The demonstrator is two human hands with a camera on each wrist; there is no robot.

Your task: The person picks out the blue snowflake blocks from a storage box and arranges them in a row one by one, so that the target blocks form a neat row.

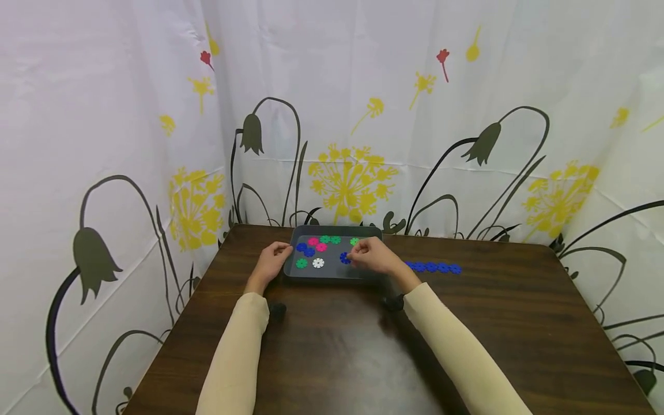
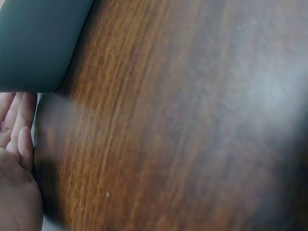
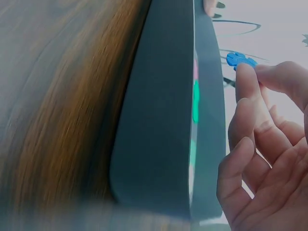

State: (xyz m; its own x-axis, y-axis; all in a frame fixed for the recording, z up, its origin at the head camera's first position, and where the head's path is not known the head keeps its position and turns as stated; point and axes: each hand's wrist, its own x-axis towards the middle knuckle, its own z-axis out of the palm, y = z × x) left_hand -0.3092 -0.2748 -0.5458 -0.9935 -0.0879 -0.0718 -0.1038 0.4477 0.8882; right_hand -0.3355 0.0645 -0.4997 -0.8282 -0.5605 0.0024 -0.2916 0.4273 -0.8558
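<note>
My right hand (image 1: pixel 372 255) pinches a blue flower-shaped plastic disc (image 3: pixel 239 59) between thumb and forefinger, above the right part of a dark grey tray (image 1: pixel 332 275). The other fingers are bent, and the disc is clear of the tray wall in the right wrist view. My left hand (image 1: pixel 271 260) rests at the tray's left rim, its fingers fairly straight in the left wrist view, their tips hidden behind the tray wall. Inside the tray lie pink discs (image 1: pixel 321 247), green discs (image 1: pixel 301 263), blue discs (image 1: pixel 309 252) and a white disc (image 1: pixel 318 263).
Right of the tray, a row of blue discs (image 1: pixel 432 267) lies on the dark wooden table (image 1: pixel 332 346), its left end partly hidden by my right hand. A white curtain (image 1: pixel 332 86) with printed flowers hangs behind the table and along its sides.
</note>
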